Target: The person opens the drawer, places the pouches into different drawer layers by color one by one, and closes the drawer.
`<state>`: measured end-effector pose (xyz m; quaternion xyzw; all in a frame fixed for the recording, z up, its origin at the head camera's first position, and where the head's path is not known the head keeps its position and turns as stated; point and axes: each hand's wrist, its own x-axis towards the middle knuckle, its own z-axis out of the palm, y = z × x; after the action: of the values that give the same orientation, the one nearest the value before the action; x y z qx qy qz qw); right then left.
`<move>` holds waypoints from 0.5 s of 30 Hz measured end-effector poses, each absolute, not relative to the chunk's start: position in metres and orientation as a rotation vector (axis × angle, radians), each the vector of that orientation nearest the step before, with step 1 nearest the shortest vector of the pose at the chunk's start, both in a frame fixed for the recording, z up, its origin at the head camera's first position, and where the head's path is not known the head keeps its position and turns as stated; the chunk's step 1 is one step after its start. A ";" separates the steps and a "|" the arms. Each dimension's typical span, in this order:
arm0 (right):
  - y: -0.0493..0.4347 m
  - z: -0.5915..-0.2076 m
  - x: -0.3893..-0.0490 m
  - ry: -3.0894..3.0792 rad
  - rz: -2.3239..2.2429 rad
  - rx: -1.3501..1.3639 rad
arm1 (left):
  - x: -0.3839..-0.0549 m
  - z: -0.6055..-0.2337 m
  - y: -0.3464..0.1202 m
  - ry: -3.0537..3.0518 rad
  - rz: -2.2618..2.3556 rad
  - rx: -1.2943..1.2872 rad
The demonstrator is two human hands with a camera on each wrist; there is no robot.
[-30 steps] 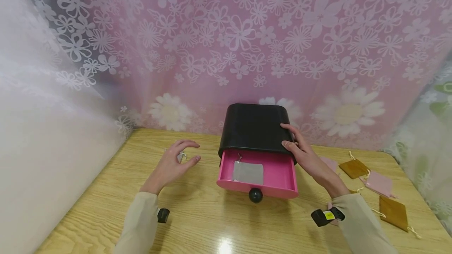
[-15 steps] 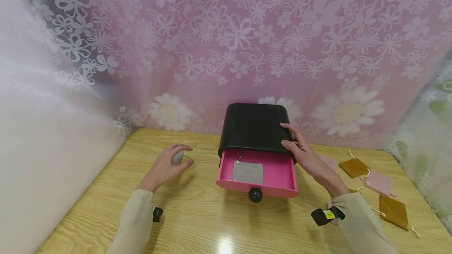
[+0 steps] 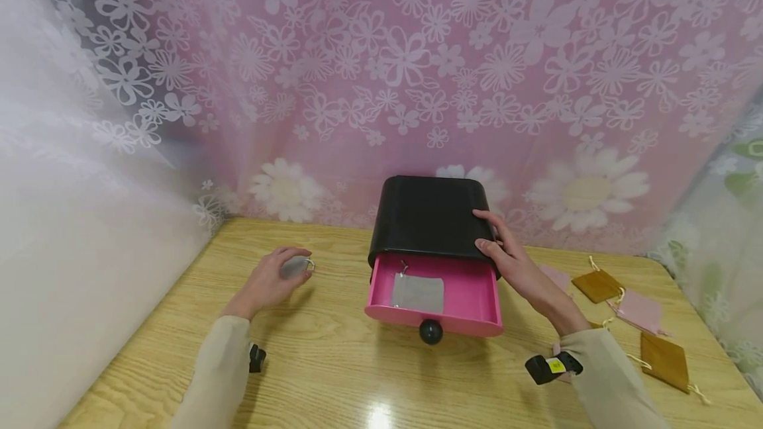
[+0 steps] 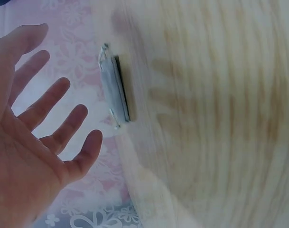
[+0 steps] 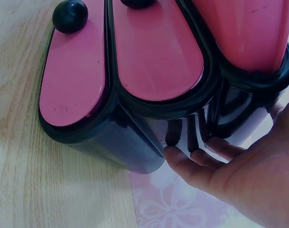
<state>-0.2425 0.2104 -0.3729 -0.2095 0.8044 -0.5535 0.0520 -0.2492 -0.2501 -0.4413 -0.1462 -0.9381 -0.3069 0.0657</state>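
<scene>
My left hand hovers over the left of the table, fingers relaxed and spread. Just beyond its fingers lies a small grey drawstring pouch, partly covered by the hand in the head view. The left wrist view shows the pouch flat on the wood, apart from the fingers. My right hand rests on the right side of a black drawer box, thumb and index finger at its top edge. Fingertips touch the box's side. The pink top drawer stands pulled out, with another grey pouch in it.
Brown drawstring pouches and pink ones lie at the right, some partly behind the right arm. Two lower pink drawers are closed. A flowered curtain hangs along the table's back edge.
My left hand has moved left and slightly nearer, so more of the grey pouch beyond its fingers shows. The right hand, box and drawer have stayed put.
</scene>
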 end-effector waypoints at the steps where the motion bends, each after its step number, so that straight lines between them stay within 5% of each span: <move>1: 0.210 -0.373 -0.242 2.447 -1.684 -0.637 | -0.249 -0.442 -0.252 -2.843 -0.933 -0.431; 15: 0.210 -0.373 -0.242 2.426 -1.703 -0.631 | -0.257 -0.444 -0.271 -2.956 -0.921 -0.393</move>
<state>-0.2422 0.2098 -0.3726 -0.2077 0.7994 -0.5611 0.0554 -0.2571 -0.2707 -0.4438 -0.1258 -0.9471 -0.2950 0.0104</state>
